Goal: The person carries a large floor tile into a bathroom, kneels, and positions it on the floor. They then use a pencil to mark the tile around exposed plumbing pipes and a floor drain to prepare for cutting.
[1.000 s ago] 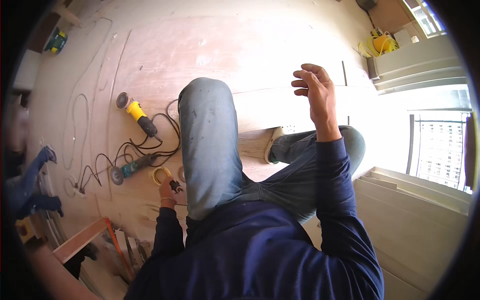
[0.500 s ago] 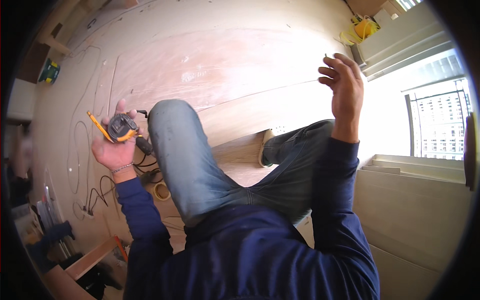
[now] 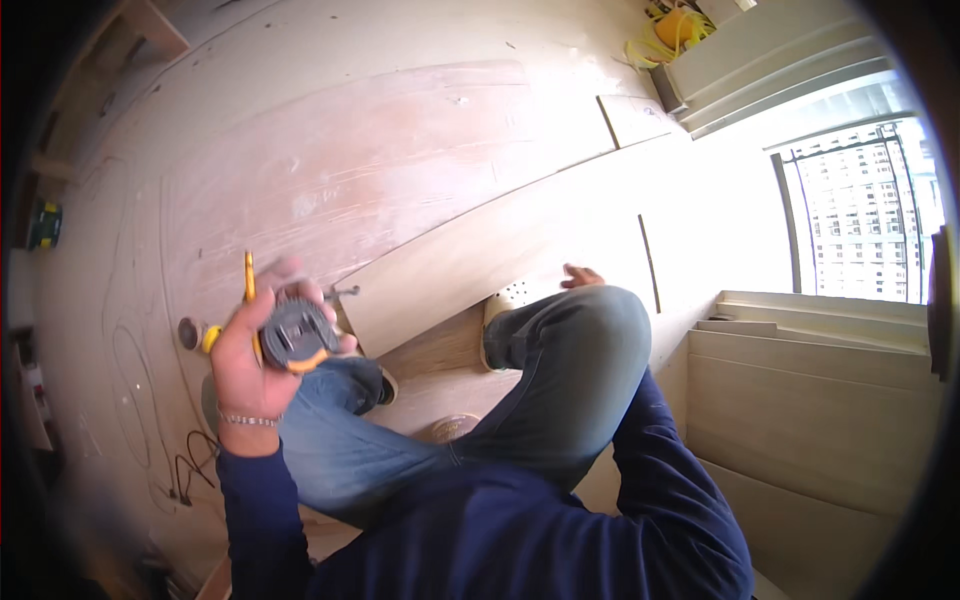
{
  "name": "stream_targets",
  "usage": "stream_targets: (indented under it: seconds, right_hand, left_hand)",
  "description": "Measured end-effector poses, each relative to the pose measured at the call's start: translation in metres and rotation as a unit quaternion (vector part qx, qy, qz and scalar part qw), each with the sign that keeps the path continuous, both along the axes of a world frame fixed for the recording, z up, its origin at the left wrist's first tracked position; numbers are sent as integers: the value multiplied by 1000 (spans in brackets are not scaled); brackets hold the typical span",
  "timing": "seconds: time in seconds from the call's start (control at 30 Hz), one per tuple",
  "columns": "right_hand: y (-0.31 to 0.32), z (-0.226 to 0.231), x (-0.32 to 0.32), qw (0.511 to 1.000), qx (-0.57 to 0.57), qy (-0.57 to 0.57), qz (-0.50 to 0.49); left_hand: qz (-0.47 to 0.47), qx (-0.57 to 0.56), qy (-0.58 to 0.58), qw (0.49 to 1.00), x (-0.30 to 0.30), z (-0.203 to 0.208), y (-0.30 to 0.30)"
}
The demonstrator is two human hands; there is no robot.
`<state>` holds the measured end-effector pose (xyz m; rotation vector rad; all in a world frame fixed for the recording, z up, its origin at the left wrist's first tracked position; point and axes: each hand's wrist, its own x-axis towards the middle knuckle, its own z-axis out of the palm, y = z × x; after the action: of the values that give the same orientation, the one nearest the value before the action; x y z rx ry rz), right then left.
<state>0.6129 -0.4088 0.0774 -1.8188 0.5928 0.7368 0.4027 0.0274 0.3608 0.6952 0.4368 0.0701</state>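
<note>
In my left hand [image 3: 255, 370] I hold a black-and-orange tape measure [image 3: 298, 335], its flat side facing up. A yellow pencil [image 3: 249, 278] sticks up beside the thumb of that same hand. Most of my right hand [image 3: 582, 277] is hidden behind my right knee; its visible fingers look apart, low over the long pale board [image 3: 470, 240], and I see nothing in them. That board lies at a slant on the floor in front of my feet.
A dark round-ended tool with a yellow band [image 3: 200, 335] shows beside my left hand. Cables [image 3: 190, 480] lie at the left. Pale panels [image 3: 800, 390] stand at the right, below a barred window [image 3: 865, 215]. A yellow cord bundle [image 3: 675, 35] sits at the far right.
My right hand has come down from raised at the right to beside my right knee, near the board. My left hand, still with tape measure and pencil, sits lower in view. My legs and view have shifted.
</note>
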Motion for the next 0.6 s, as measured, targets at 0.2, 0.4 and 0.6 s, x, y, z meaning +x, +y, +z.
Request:
stream_targets:
  seconds: [0.2, 0.4, 0.6]
  right_hand:
    - [93, -7, 14, 937, -105, 206, 263]
    - [168, 3, 92, 839, 56, 332, 428]
    - [283, -5, 68, 655, 92, 436, 611]
  left_hand:
    - [-77, 20, 83, 993, 46, -51, 16]
    - [-21, 37, 122, 992, 99, -78, 54]
    - [71, -101, 187, 975, 120, -77, 75]
